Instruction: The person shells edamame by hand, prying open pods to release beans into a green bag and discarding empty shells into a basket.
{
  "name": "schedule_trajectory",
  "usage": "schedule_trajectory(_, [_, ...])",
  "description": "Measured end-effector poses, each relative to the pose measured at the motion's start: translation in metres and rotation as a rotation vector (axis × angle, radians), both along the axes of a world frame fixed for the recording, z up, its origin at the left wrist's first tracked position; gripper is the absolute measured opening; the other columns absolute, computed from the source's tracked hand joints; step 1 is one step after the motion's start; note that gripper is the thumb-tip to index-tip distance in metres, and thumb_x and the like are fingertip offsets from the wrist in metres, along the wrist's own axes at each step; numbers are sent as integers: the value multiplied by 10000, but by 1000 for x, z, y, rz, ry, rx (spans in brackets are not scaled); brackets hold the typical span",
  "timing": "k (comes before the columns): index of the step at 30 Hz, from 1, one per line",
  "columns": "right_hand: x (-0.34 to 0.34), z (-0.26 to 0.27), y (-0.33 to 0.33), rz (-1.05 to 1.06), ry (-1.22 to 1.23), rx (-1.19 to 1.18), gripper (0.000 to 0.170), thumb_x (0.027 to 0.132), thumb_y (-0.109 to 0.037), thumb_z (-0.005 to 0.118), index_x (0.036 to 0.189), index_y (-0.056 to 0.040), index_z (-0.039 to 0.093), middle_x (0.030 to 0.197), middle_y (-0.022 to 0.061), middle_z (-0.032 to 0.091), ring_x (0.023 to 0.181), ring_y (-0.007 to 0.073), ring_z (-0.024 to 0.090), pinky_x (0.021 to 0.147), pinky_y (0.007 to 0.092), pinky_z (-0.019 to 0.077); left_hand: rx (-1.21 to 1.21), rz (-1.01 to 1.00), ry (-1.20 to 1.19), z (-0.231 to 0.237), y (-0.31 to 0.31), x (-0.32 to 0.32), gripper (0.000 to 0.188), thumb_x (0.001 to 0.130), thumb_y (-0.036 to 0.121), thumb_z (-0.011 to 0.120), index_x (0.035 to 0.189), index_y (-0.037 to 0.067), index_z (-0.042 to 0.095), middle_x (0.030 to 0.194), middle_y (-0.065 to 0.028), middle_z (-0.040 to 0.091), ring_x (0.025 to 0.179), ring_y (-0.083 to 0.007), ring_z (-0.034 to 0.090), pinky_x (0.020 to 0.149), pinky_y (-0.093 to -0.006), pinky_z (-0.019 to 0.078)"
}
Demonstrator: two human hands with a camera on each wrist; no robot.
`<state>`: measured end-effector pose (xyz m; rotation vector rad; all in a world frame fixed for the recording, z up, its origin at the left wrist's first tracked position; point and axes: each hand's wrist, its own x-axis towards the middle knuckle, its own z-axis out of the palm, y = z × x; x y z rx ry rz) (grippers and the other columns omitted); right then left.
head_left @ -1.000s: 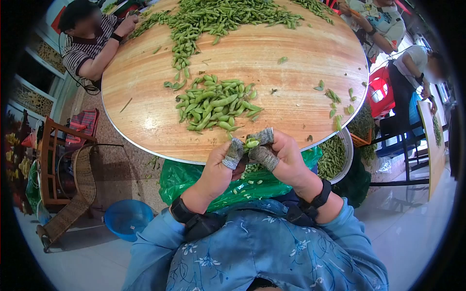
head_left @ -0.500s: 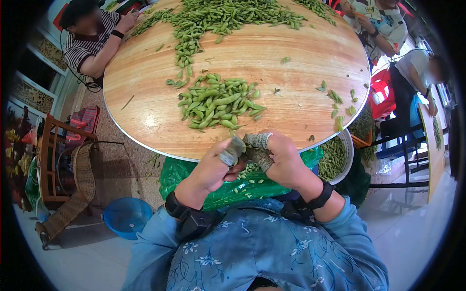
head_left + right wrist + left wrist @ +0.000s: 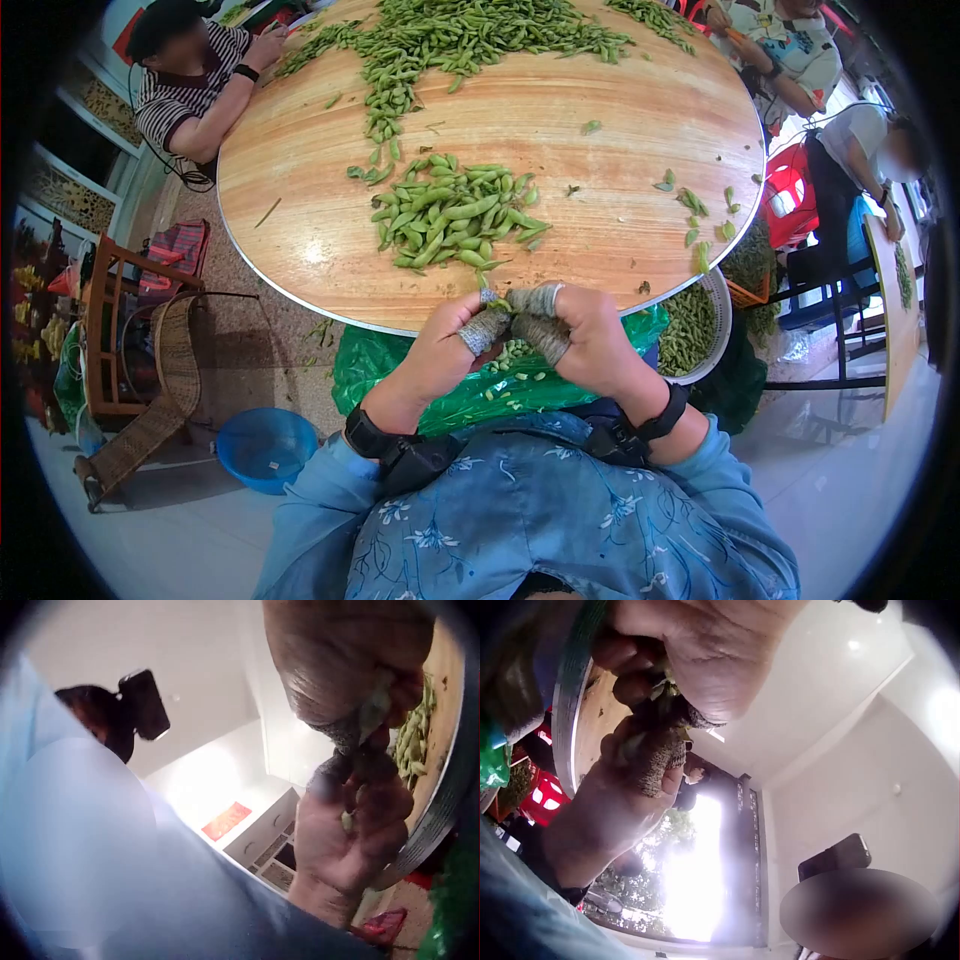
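Note:
Both hands meet at the near edge of the round wooden table (image 3: 330,270), with cloth wrapped on their thumbs and fingers. A green pod (image 3: 497,303) is pinched between the left hand (image 3: 440,345) and the right hand (image 3: 595,340). In the right wrist view a pod (image 3: 375,705) shows in the right hand (image 3: 352,667), and a pale bean (image 3: 347,820) lies against the left hand (image 3: 349,840). Beyond the hands is a small heap of pods (image 3: 450,215). Shelled beans (image 3: 512,355) lie below on a green plastic bag (image 3: 380,365).
A large pile of pods (image 3: 480,35) covers the table's far side, with a few loose pods (image 3: 690,202) at the right. A white basket of pods (image 3: 690,330) stands right of the lap, a blue basin (image 3: 267,450) on the floor at left. Other people sit or stand around.
The pale beans seen in the opened pod a second ago no longer show there. The left hand turned inward, then back, and the fingertips now meet around a green pod.

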<state>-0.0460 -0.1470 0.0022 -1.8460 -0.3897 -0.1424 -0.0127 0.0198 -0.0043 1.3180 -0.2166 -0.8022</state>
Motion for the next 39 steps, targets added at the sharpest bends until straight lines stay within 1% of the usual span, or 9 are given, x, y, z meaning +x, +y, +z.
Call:
schedule_trajectory(4, [0,0,0,-19,-195,-178,143,708,1,562,851,-5,565,715,165,551,630,277,547,562,303,429,-4,25,-68,-7,-3,-2,185,791,122,440,941,42,511,657,25,457,494,-22,372,421,-158,272])
schedule_trajectory(8, [-7,-4,-1,-72,39,3,137,734,-10,555,870,-2,565,726,133,568,649,218,564,564,291,437,45,19,-128,-14,-2,-3,210,741,31,414,920,21,524,710,22,495,539,-47,432,472,-167,341])
schedule_trajectory(10, [-10,-2,-10,-106,85,57,136,740,-16,556,875,-3,567,730,116,576,655,186,569,566,279,440,158,-9,-541,-7,-4,-8,139,724,11,500,856,-5,538,636,0,514,562,-75,459,516,-210,379])
schedule_trajectory(12, [-19,9,-38,-256,162,-13,140,746,-23,561,885,-9,573,742,79,588,663,121,560,573,249,445,255,-53,-582,1,1,-8,141,713,19,536,852,-7,538,650,-36,538,573,-107,493,534,-228,400])
schedule_trajectory(17, [-48,20,-126,-611,127,-491,220,707,-5,555,925,18,561,729,153,587,658,169,566,607,268,431,508,146,-927,2,1,11,196,701,88,632,849,-11,550,667,-83,578,593,-129,544,548,-249,432])
schedule_trajectory(19, [-59,23,-145,-809,207,-728,212,716,12,537,926,20,564,751,137,600,681,149,566,621,249,427,651,204,-1085,1,-3,26,191,696,125,621,814,-3,543,696,-161,558,630,-310,542,540,-355,424])
schedule_trajectory(23, [-62,13,-138,-854,108,-401,200,724,19,539,921,27,566,759,105,607,710,128,564,629,234,434,820,142,-1234,-7,-9,39,188,692,147,627,792,10,546,694,-148,557,639,-308,543,555,-367,417])
schedule_trajectory(31, [-18,-3,-38,-234,206,17,241,746,-32,573,972,49,545,900,162,598,802,188,582,676,259,458,942,103,-1231,3,-14,34,188,692,169,612,793,27,541,733,-153,542,685,-316,530,572,-390,405])
schedule_trajectory(39, [-1,1,-12,-147,168,-4,329,749,-47,570,1055,45,491,820,165,583,767,169,567,660,279,448,714,84,-1141,-3,-9,32,167,701,105,614,825,20,541,722,-109,554,657,-261,550,563,-323,424])
